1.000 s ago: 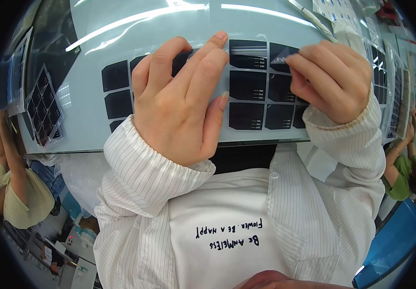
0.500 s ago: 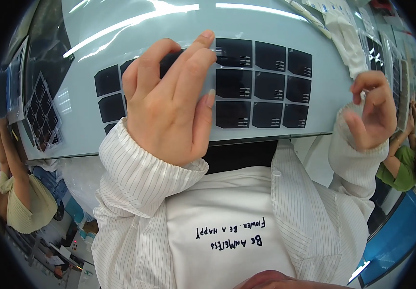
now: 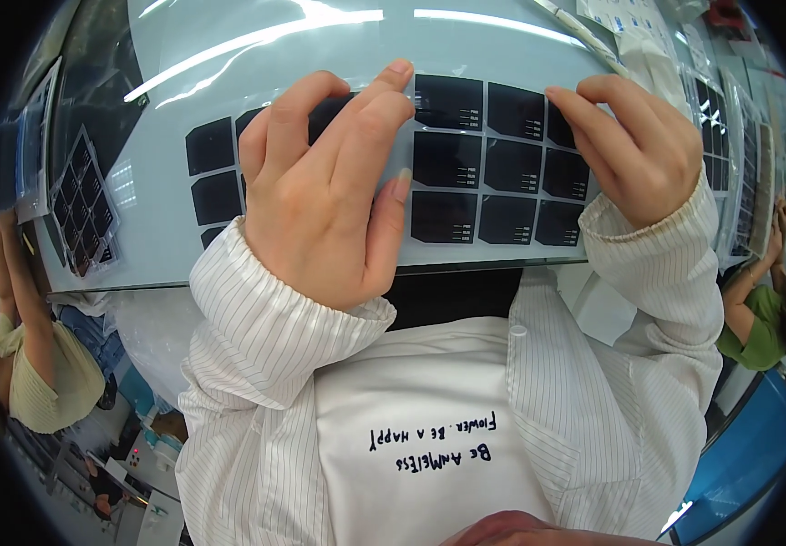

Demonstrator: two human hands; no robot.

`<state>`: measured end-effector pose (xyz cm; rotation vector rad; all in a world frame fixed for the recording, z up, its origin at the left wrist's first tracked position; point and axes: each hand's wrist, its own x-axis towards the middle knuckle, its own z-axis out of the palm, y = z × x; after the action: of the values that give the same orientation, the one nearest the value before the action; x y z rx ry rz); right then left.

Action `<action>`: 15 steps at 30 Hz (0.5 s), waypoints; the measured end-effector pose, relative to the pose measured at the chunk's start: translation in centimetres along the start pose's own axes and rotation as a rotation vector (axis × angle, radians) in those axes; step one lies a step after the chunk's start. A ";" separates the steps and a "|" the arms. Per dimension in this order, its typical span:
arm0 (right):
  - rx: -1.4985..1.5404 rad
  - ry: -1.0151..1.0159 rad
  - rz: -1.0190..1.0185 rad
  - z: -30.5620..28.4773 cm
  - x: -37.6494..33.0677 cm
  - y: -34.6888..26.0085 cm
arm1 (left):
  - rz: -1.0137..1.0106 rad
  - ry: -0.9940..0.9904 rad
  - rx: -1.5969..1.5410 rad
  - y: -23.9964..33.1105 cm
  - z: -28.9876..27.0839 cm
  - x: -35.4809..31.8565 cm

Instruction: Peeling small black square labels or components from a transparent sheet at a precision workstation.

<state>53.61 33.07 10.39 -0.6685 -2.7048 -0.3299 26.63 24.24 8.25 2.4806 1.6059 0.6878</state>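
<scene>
While my left hand (image 3: 324,187) presses flat on the sheet of black stickers (image 3: 466,164) at the table edge (image 3: 138,264), my right hand (image 3: 634,146) pinches its corner; I risk creasing it.

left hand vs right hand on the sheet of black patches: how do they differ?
The left hand lies spread over the sheet of black patches, covering its middle columns; the right hand is curled, only its fingers meeting the sheet's top right corner. The left hand sits near the sheet's centre, the right hand at its edge. Both are bare, with striped white cuffs, and both touch the same sheet.
</scene>
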 end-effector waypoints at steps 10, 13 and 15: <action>0.163 0.052 -0.051 -1.0 -1.7 0.8 | -0.009 -0.002 0.017 0.0 0.0 0.1; 0.303 0.058 0.076 -1.3 -3.4 0.4 | -0.014 -0.004 0.016 0.0 0.0 0.0; 0.398 0.078 0.152 -1.4 -4.7 0.0 | -0.030 -0.011 0.026 0.0 -0.1 -0.3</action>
<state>57.91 30.75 9.91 -0.7159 -2.5174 0.2118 26.48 23.99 8.26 2.4683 1.6555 0.6528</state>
